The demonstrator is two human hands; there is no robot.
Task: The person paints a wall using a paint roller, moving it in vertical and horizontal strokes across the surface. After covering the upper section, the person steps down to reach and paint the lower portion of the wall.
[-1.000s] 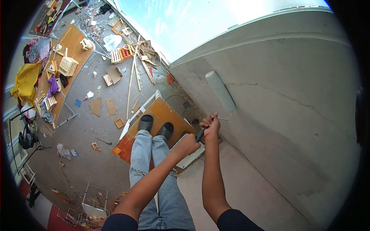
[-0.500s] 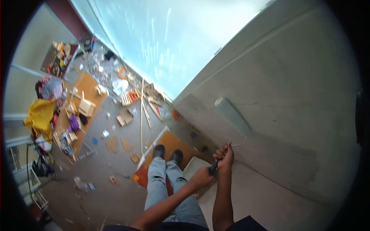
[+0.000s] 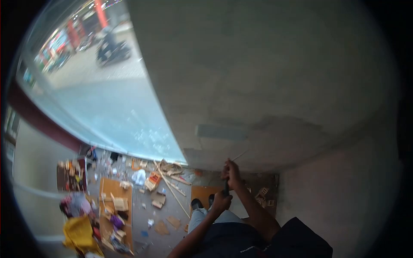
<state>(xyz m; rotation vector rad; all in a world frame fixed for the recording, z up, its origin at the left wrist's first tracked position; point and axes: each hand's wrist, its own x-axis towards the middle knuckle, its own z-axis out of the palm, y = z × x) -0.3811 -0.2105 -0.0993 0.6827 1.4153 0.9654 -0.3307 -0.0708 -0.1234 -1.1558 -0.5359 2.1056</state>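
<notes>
A paint roller with a pale cover [image 3: 221,132] lies level against the grey wall [image 3: 266,77]. Its thin wire frame leads down to a dark handle [image 3: 226,185]. My right hand [image 3: 231,174] is wrapped round the upper part of the roller's grip, just under the wire. Lower down, my left hand [image 3: 221,201] closes on the end of the same handle. A darker, wet-looking patch [image 3: 292,129] spreads over the wall to the right of the roller.
My shoes [image 3: 197,204] stand by an orange-brown board [image 3: 202,192]. Wood strips [image 3: 172,185], a cardboard box [image 3: 158,199] and scraps litter the floor. At left are a low wooden table [image 3: 105,185] and a yellow cloth [image 3: 81,232]. A glass pane [image 3: 116,103] borders the wall; a motorbike [image 3: 112,51] shows beyond.
The roller has turned from a slant to nearly level and sits higher above my hands on the wall. Both hands keep their hold. My view has tilted up and rotated, bringing the street into sight.
</notes>
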